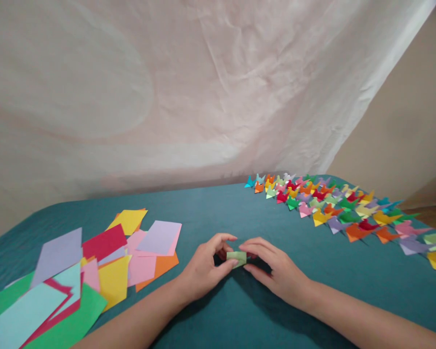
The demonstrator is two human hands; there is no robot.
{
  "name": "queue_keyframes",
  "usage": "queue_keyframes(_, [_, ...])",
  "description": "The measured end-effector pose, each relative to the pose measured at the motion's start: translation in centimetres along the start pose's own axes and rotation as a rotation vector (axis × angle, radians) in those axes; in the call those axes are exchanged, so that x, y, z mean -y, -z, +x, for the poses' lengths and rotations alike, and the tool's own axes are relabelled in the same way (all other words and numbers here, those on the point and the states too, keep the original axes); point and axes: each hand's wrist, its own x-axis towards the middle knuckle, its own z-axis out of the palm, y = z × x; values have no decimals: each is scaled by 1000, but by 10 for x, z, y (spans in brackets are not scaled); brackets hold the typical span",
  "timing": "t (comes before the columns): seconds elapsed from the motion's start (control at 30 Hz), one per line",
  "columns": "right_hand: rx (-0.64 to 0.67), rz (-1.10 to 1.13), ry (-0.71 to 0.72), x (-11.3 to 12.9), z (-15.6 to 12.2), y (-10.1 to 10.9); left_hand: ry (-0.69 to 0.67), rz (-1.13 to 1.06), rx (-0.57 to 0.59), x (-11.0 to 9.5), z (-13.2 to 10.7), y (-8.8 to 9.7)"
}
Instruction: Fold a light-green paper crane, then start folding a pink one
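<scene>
A small folded piece of light green paper (236, 258) is held just above the table, between my two hands. My left hand (207, 261) pinches its left side, with the thumb across the front face and the fingers curled behind. On the other side, my right hand (276, 269) has its thumb and fingertips at the paper's right edge. Part of the fingers behind the paper is hidden. The folds on its far side cannot be seen.
Loose coloured paper sheets (105, 242) overlap in a spread on the left of the teal tablecloth (210, 208). Several folded paper birds (321, 218) stand in rows along the right. A pale hanging cloth (189, 97) backs the table.
</scene>
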Motion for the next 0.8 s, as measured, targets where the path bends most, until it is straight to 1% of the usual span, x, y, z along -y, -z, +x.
queue_keyframes(0.1, [-28, 39, -109, 2, 0, -1, 36, -55, -48, 1, 2, -1])
queue_keyframes(0.27, [17, 220, -291, 9, 7, 0, 79, -145, -96, -1, 2, -2])
queue_keyframes(0.47, [60, 379, -387, 8, 18, -2, 36, -182, -86, -4, 0, -2])
queue_keyframes(0.63, [6, 543, -443, 3, 26, 1, -42, -68, -21, -8, -3, -1])
queue_keyframes(0.7, [-3, 576, -452, 2, 28, 3, -77, 6, -27, -9, -4, -2])
queue_keyframes(0.8, [27, 566, -466, -2, 28, 4, -150, 125, -69, -9, -5, -2])
